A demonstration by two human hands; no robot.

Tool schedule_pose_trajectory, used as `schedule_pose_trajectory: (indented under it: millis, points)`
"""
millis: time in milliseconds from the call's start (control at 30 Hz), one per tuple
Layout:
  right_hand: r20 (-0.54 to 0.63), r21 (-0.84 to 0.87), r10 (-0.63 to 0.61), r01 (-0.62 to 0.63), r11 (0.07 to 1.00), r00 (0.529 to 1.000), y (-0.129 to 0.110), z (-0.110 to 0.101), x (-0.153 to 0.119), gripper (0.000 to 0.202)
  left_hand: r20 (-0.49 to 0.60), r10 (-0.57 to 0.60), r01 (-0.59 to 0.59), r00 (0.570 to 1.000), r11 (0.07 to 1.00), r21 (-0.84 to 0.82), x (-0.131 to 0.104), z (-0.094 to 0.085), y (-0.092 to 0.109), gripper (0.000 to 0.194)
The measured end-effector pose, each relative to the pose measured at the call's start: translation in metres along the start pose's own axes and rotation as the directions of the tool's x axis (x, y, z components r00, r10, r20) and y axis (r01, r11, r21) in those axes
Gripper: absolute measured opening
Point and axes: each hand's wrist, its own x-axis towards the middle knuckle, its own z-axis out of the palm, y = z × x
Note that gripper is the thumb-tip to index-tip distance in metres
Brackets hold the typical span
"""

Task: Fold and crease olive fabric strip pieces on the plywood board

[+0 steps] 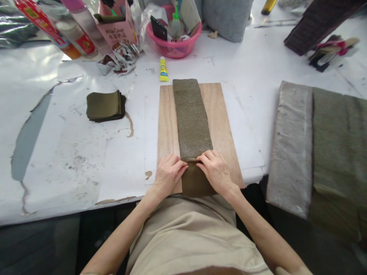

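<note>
1. Left hand (171,172) and right hand (215,170) pinched the fabric strip (191,118) at its crosswise edge, apparently keeping it even.
2. Fabric strip lay lengthwise on wooden board (166,126), probably for firm backing.

Rough, cloth-like strip (191,118); smooth wooden board (220,130)

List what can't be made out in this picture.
Head view:
Wooden board's middle: under the olive strip.
Palms of left hand and right hand: behind their backs.
Yellow tube's fine print: too small.
Olive sheet: cut off by right edge.
</note>
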Motion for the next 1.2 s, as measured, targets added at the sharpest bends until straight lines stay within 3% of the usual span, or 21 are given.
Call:
schedule_pose_trajectory:
  millis: [233,367,567,733,900,1067,1200]
  points:
    - [-0.072,0.034,-0.055,0.057,0.998,0.996,0.004,0.002,-0.001,0.002,-0.006,-0.061,0.061,0.998,0.998,-0.024,0.002,0.001,0.0,0.009]
    - [-0.097,0.084,-0.18,0.188,0.979,0.979,0.01,0.009,-0.004,0.008,0.027,0.014,-0.016,1.0,0.998,0.06,0.009,-0.004,0.003,0.031]
    - [-0.215,0.188,-0.159,0.201,0.961,0.963,0.024,0.014,-0.008,0.01,0.094,0.046,-0.048,0.994,0.999,0.011,0.014,-0.008,0.002,0.01]
    - [-0.22,0.093,-0.223,0.248,0.964,0.95,0.052,0.002,-0.019,0.024,0.087,0.023,-0.02,0.996,0.999,-0.035,0.012,-0.007,-0.002,0.01]
    - [-0.303,0.089,-0.242,0.28,0.956,0.922,0.072,-0.011,-0.022,0.033,0.069,-0.006,0.013,0.998,0.995,-0.1,0.009,-0.005,-0.002,0.01]
    - [-0.322,0.081,-0.324,0.367,0.927,0.89,0.079,-0.015,-0.019,0.03,0.066,-0.056,0.066,0.996,0.985,-0.159,0.006,-0.003,-0.002,0.01]
    - [-0.339,0.068,-0.295,0.336,0.939,0.893,0.098,-0.018,-0.014,0.026,0.09,-0.087,0.103,0.992,0.977,-0.186,0.006,-0.004,-0.002,0.01]
